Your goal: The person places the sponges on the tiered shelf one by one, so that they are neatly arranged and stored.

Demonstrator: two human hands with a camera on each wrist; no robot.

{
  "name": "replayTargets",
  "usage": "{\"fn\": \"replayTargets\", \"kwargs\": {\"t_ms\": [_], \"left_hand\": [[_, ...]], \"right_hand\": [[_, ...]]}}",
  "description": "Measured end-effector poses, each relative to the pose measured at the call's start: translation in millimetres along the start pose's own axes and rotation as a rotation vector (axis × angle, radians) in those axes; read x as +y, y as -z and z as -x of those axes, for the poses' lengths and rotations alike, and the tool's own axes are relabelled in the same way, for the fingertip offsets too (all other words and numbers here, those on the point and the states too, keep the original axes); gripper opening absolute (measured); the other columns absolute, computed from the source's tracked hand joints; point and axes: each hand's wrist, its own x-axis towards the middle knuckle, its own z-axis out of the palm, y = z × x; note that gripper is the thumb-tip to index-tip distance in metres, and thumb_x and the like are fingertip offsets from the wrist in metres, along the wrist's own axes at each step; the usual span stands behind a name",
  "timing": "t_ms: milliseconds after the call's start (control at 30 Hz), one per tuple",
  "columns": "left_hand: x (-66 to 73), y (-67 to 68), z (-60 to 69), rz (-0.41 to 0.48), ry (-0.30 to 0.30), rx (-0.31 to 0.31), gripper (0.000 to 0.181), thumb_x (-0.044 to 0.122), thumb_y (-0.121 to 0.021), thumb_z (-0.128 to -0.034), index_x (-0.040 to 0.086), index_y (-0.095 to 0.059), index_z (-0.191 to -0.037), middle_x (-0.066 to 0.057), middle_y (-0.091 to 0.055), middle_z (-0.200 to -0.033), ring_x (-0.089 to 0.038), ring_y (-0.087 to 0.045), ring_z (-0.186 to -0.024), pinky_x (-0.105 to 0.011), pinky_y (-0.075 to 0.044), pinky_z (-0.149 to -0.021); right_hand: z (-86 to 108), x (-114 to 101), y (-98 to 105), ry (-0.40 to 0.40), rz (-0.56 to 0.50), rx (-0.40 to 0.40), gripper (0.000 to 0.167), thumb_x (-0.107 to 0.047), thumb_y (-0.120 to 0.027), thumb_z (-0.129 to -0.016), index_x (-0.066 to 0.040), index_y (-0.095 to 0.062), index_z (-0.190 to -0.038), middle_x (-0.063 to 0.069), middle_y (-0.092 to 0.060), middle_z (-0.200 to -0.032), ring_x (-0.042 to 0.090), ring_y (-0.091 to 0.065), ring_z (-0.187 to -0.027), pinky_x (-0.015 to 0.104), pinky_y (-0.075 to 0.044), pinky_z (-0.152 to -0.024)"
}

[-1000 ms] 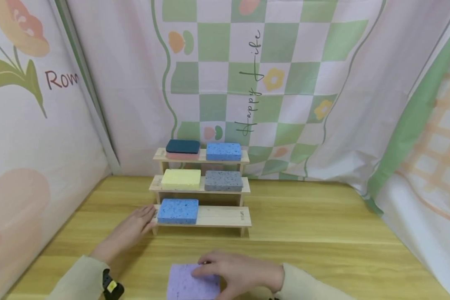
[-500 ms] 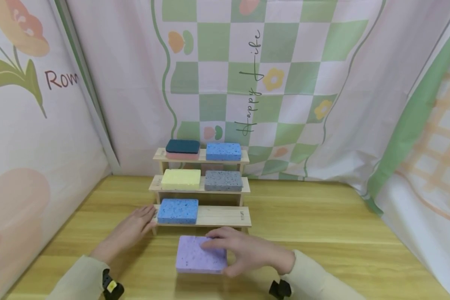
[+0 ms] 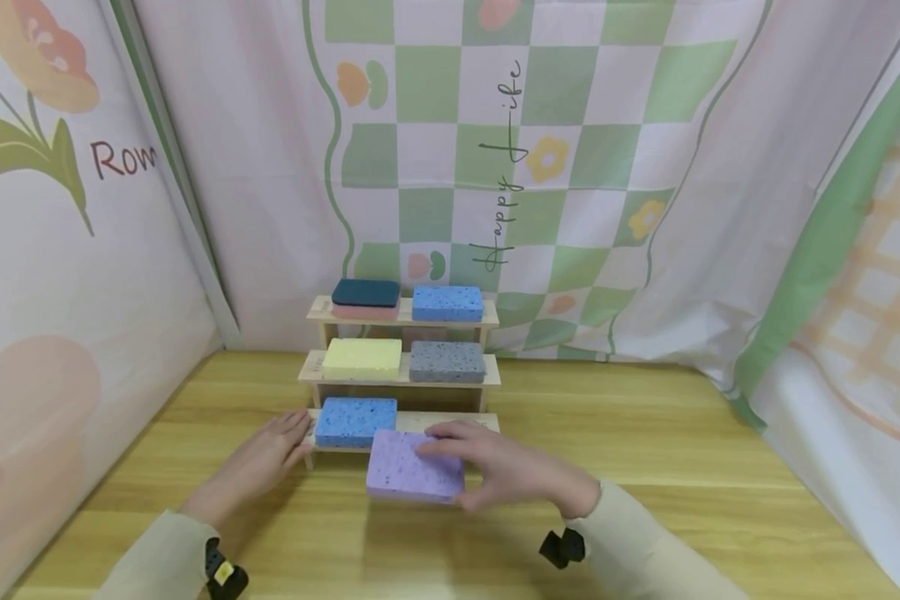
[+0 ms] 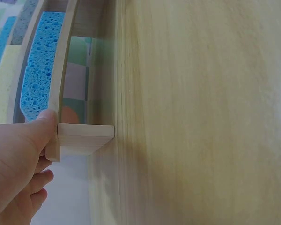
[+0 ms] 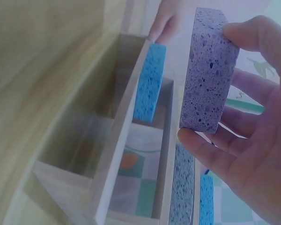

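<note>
My right hand (image 3: 506, 467) holds a purple sponge (image 3: 412, 467) by its edges, above the table and just in front of the bottom step. In the right wrist view, the thumb and fingers grip opposite ends of that sponge (image 5: 208, 75). At the left end of the wooden three-step rack (image 3: 315, 364), my left hand (image 3: 266, 454) grips the bottom board. Its thumb lies on top and the fingers sit below in the left wrist view. A blue sponge (image 3: 354, 419) occupies the left of the bottom step, beside that hand; the purple sponge overlaps its corner in the head view.
The middle step carries a yellow sponge (image 3: 362, 358) and a grey sponge (image 3: 447, 361). On the top step are a pink sponge with a dark green pad (image 3: 366, 297) and another blue sponge (image 3: 447, 302). Wood-look table (image 3: 607, 433) surrounds the rack; printed curtains (image 3: 270, 167) hang behind.
My right hand has lifted the purple sponge from the table's near side and carried it forward and slightly right, toward the bottom step. The left hand has kept its place on the rack.
</note>
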Motion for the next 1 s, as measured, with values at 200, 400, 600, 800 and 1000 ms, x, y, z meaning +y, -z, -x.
{"fn": "replayTargets", "kwargs": {"t_ms": [200, 400, 600, 800, 1000], "left_hand": [[-0.3, -0.5, 0.3, 0.005, 0.006, -0.011, 0.047, 0.021, -0.052, -0.0954, -0.014, -0.045, -0.127, -0.029, -0.039, -0.134, -0.044, -0.035, -0.123, -0.054, -0.028, -0.102], [-0.3, -1.3, 0.6, 0.006, 0.009, -0.016, 0.047, 0.019, -0.052, -0.0955, -0.013, -0.043, -0.128, -0.028, -0.037, -0.136, -0.044, -0.035, -0.124, -0.053, -0.027, -0.103], [1.3, 1.0, 1.1, 0.01, -0.004, 0.0, 0.046, 0.017, -0.053, -0.0945, -0.014, -0.044, -0.127, -0.029, -0.038, -0.135, -0.044, -0.036, -0.123, -0.054, -0.027, -0.103], [1.3, 1.4, 1.4, 0.0, -0.011, 0.006, 0.045, 0.016, -0.054, -0.094, -0.014, -0.045, -0.127, -0.029, -0.039, -0.134, -0.044, -0.037, -0.123, -0.054, -0.028, -0.102], [0.7, 0.6, 1.1, 0.002, -0.004, 0.002, 0.046, 0.016, -0.054, -0.0939, -0.014, -0.044, -0.127, -0.029, -0.039, -0.134, -0.044, -0.037, -0.123, -0.054, -0.028, -0.102]], "right_hand": [[-2.1, 8, 7, -0.076, -0.036, -0.009, 0.067, -0.013, -0.072, -0.071, -0.01, -0.049, -0.133, 0.014, -0.039, -0.138, 0.027, -0.036, -0.124, 0.039, -0.041, -0.095], [-1.8, 17, 12, -0.141, -0.075, -0.032, 0.064, -0.011, -0.07, -0.076, -0.009, -0.046, -0.135, 0.014, -0.035, -0.14, 0.028, -0.034, -0.125, 0.042, -0.041, -0.094], [-0.2, 27, 16, -0.19, -0.074, -0.036, 0.063, -0.012, -0.069, -0.078, -0.008, -0.045, -0.136, 0.017, -0.034, -0.141, 0.031, -0.033, -0.125, 0.045, -0.04, -0.096], [3.3, 37, 16, -0.233, -0.061, -0.035, 0.063, -0.013, -0.069, -0.078, -0.007, -0.046, -0.136, 0.019, -0.032, -0.142, 0.034, -0.032, -0.126, 0.047, -0.039, -0.097], [4.7, 45, 13, -0.256, -0.049, -0.03, 0.06, -0.013, -0.068, -0.078, -0.006, -0.047, -0.134, 0.021, -0.034, -0.141, 0.036, -0.033, -0.126, 0.049, -0.039, -0.096]]}}
